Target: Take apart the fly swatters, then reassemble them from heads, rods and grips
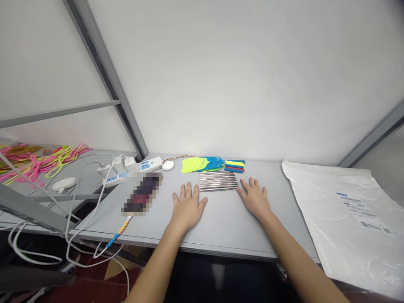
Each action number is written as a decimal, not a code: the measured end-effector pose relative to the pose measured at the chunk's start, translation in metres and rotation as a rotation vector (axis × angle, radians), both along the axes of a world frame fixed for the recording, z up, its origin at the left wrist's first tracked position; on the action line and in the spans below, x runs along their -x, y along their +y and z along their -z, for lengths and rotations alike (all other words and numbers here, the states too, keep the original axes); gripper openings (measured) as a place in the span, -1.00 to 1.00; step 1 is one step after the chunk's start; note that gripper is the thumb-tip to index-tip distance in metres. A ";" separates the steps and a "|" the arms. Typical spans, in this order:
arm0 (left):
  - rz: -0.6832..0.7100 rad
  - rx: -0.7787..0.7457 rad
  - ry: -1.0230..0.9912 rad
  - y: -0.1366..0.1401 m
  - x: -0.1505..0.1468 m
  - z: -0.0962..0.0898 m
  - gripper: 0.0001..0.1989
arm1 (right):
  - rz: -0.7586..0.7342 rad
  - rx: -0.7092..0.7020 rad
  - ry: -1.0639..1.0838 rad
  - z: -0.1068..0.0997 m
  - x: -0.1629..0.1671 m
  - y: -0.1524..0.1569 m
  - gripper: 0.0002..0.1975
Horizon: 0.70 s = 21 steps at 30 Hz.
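Note:
My left hand point(188, 206) lies flat on the grey table point(221, 227), its fingers spread and nothing in it. Palm down on the other side, my right hand point(255, 198) is open too, its thumb close to the right end of a row of shiny metal rods point(218, 182). Whether the thumb touches them I cannot tell. Behind the rods lie yellow-green mesh fly-swatter heads point(193, 164) and blue mesh heads point(213, 162), partly overlapping. To their right is a small stack of blue, yellow and red plastic tubes point(235, 166).
A large white plastic mailing bag point(350, 219) covers the table's right side. At left are a pixelated flat object point(142, 195) with a cable, a power strip point(150, 164), a white round device point(168, 165) and loose white cables point(91, 212). Pink and yellow cords point(41, 162) lie beyond the metal frame.

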State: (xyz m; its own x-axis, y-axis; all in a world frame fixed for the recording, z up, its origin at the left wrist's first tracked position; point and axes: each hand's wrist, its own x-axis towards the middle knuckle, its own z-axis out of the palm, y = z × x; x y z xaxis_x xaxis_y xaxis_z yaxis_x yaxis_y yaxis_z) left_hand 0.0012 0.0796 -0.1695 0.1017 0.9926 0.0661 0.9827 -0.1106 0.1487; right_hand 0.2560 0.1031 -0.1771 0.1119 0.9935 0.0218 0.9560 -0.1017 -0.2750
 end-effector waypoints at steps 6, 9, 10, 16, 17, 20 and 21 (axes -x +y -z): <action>0.105 -0.015 -0.012 -0.001 0.030 -0.003 -0.31 | -0.075 0.005 -0.046 0.003 -0.012 -0.019 -0.43; 0.120 -0.031 0.006 -0.003 0.034 -0.003 -0.32 | -0.153 0.001 -0.073 0.009 -0.021 -0.033 -0.41; 0.121 -0.034 0.014 -0.003 0.034 -0.002 -0.33 | -0.176 -0.001 -0.081 0.010 -0.023 -0.038 -0.40; 0.119 -0.029 0.024 -0.005 0.030 -0.002 -0.33 | -0.197 0.004 -0.118 0.010 -0.026 -0.049 -0.39; 0.119 -0.027 0.021 -0.006 0.030 -0.002 -0.33 | -0.193 0.011 -0.125 0.009 -0.025 -0.049 -0.39; 0.123 -0.020 0.016 -0.007 0.031 -0.004 -0.32 | -0.187 0.020 -0.147 0.009 -0.022 -0.046 -0.39; 0.123 -0.017 0.015 -0.007 0.031 -0.004 -0.32 | -0.186 0.020 -0.153 0.010 -0.022 -0.045 -0.39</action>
State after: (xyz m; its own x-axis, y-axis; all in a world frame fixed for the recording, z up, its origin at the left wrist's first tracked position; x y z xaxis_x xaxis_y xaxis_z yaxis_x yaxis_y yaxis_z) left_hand -0.0299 0.0724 -0.1653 0.2242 0.9712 0.0808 0.9635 -0.2333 0.1311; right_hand 0.2779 0.0580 -0.1870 -0.0765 0.9971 0.0048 0.9892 0.0765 -0.1249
